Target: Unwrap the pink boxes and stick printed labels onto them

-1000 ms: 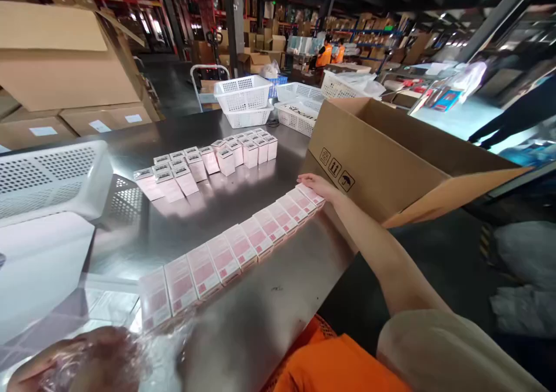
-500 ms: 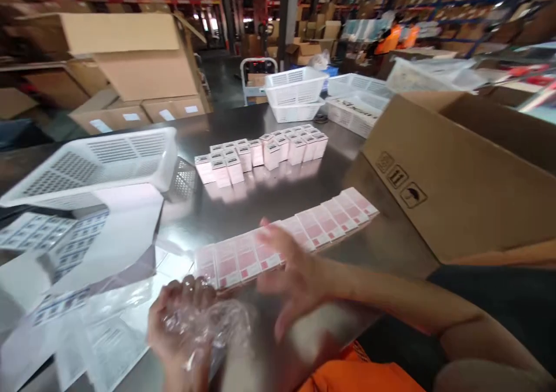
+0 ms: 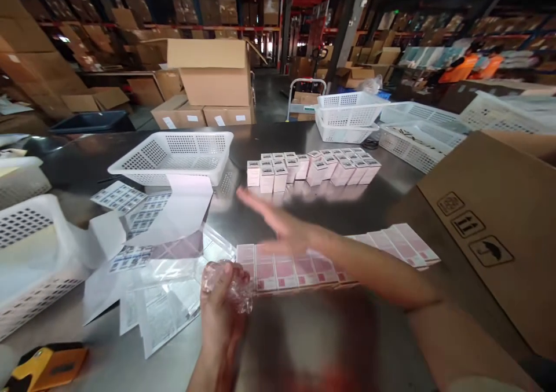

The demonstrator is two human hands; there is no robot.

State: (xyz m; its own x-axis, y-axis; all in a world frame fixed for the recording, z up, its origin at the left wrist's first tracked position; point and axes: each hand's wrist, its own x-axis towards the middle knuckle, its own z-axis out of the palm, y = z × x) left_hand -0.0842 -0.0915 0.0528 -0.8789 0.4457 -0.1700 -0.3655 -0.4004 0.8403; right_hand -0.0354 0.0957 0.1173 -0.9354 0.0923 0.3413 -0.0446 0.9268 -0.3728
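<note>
My left hand (image 3: 221,308) is closed around a crumpled clear plastic wrap (image 3: 232,282) near the table's front edge. My right hand (image 3: 282,227) is blurred, fingers spread and holding nothing, above a row of flat pink and white boxes (image 3: 330,259) lying side by side on the steel table (image 3: 347,207). Farther back, a cluster of small upright pink boxes (image 3: 313,169) stands in rows.
A large open cardboard box (image 3: 499,230) lies at the right. White perforated baskets sit at the left (image 3: 178,154), far left (image 3: 26,247) and back (image 3: 347,111). Label sheets and papers (image 3: 143,253) lie at left. A yellow device (image 3: 43,366) is at the bottom left.
My right hand left the far end of the flat box row and swung left over it. My left hand bunched the plastic wrap. The view turned left.
</note>
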